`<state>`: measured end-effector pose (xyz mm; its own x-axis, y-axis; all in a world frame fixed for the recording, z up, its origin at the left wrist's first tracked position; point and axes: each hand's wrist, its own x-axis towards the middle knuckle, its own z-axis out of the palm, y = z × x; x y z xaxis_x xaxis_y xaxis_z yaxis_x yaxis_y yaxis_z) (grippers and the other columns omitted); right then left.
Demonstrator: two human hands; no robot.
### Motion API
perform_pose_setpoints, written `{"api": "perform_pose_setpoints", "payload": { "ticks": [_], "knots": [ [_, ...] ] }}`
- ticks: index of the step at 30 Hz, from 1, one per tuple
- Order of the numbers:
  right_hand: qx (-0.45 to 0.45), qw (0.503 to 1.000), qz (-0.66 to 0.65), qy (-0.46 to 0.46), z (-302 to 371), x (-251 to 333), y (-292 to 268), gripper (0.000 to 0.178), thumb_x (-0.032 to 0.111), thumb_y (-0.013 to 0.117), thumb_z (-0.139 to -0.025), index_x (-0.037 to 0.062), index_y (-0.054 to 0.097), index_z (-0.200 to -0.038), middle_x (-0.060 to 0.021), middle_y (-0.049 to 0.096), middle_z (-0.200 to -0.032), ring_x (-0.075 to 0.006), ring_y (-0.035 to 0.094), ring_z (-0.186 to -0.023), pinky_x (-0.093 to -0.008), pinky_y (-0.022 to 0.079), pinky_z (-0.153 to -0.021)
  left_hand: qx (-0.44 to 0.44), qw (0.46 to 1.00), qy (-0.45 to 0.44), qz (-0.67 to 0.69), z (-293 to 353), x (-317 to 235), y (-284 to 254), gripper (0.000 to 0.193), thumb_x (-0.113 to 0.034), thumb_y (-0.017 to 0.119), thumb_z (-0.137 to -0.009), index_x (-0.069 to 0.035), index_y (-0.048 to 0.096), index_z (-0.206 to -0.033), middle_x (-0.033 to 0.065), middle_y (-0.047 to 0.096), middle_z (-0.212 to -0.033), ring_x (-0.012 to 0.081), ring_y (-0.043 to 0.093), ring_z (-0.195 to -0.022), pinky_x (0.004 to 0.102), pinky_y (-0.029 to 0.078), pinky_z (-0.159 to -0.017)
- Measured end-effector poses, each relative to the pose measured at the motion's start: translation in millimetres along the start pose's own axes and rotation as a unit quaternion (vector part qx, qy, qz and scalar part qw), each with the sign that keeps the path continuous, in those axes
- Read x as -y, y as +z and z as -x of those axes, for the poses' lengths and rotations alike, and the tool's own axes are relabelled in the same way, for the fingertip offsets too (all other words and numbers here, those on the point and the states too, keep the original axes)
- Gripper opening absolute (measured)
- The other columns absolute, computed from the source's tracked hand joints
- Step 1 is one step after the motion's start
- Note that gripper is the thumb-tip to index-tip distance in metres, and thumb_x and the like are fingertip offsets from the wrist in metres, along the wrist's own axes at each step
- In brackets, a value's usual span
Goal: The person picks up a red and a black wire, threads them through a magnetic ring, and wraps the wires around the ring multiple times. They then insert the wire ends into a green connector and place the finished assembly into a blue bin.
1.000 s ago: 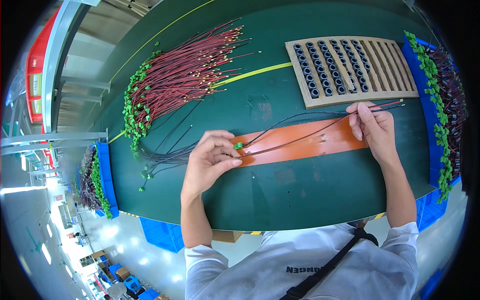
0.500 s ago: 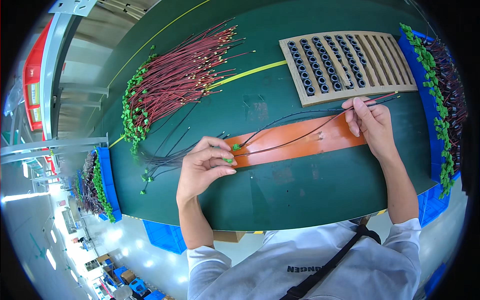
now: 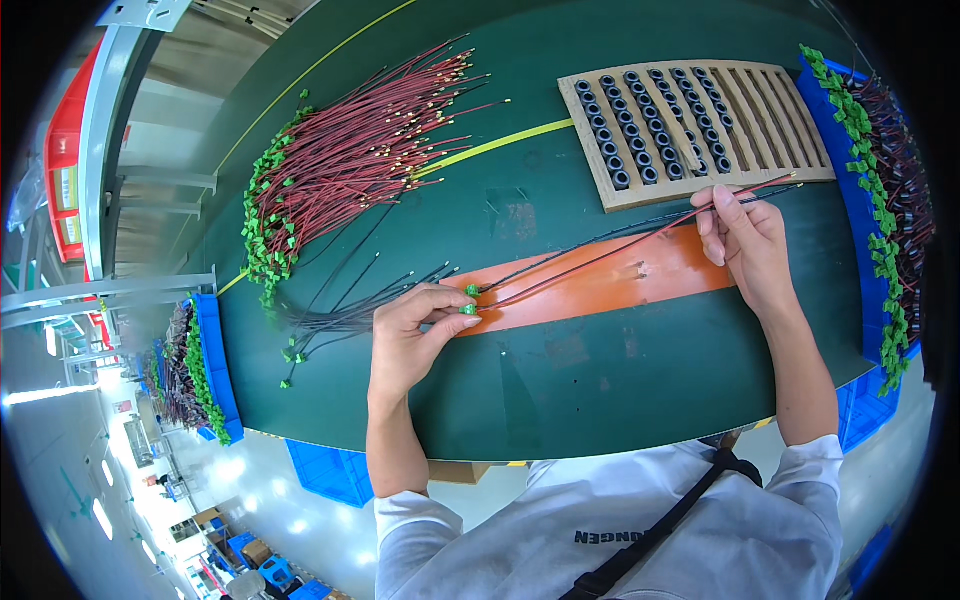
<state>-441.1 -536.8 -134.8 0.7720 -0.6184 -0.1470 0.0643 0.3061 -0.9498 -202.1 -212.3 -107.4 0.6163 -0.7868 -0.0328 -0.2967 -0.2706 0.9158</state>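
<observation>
My left hand (image 3: 412, 328) is closed, thumb and index finger pinching a small green connector (image 3: 468, 310) at the end of a red wire (image 3: 590, 262). Right above it a second green connector (image 3: 472, 290) sits against my fingertips, with a black wire (image 3: 575, 247) running from it. Whether that one is gripped too I cannot tell. My right hand (image 3: 745, 240) pinches both wires near their far ends, whose bare tips poke out to the right. Stretched between my hands, the pair passes over an orange strip (image 3: 600, 290) on the green table (image 3: 560, 400).
Red wires with green connectors (image 3: 350, 150) lie fanned at the far left, several black wires (image 3: 345, 318) below them. A wooden rack (image 3: 640, 198) with rows of black rings (image 3: 620, 181) stands far right. Blue bins of wired connectors flank the table, right (image 3: 872, 310) and left (image 3: 220, 360).
My left hand has moved slightly right and up, bringing its green connector close beside the other one. The red wire is now straighter and lies nearer the black wire.
</observation>
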Motion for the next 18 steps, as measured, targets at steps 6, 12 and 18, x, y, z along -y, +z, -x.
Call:
{"api": "perform_pose_setpoints", "payload": {
  "ticks": [6,12,18],
  "knots": [
    [0.003,1.0,-0.014,-0.002,-2,-1,-3,0.036,0.03,0.057,-0.109,-0.0024,0.071,-0.108,-0.0022,0.065,-0.078,-0.0071,0.049,-0.056,-0.0226,0.038,-0.054,-0.003,0.989,0.108,-0.101,-4,-8,5,0.02,0.003,0.083,-0.077,-0.001,0.077,-0.096,0.0115,0.074,-0.104,0.0181,0.069,-0.084,0.0295,0.058,-0.073],
    [0.004,1.0,-0.016,-0.004,-2,0,-3,0.036,0.03,0.057,-0.109,-0.0027,0.071,-0.108,-0.0022,0.065,-0.078,-0.0071,0.048,-0.056,-0.0224,0.037,-0.054,-0.013,0.984,0.128,-0.121,-5,-9,6,0.021,0.003,0.084,-0.076,-0.001,0.075,-0.095,0.0105,0.074,-0.107,0.0212,0.067,-0.095,0.0318,0.058,-0.08],
    [0.004,1.0,-0.015,-0.006,-1,0,-2,0.035,0.03,0.057,-0.109,-0.0024,0.071,-0.108,-0.0022,0.065,-0.078,-0.007,0.048,-0.057,-0.0222,0.037,-0.054,0.008,0.981,0.142,-0.134,-6,-7,4,0.021,0.001,0.084,-0.076,-0.002,0.074,-0.095,0.0109,0.074,-0.112,0.0243,0.067,-0.099,0.034,0.058,-0.08]
  ]
}}
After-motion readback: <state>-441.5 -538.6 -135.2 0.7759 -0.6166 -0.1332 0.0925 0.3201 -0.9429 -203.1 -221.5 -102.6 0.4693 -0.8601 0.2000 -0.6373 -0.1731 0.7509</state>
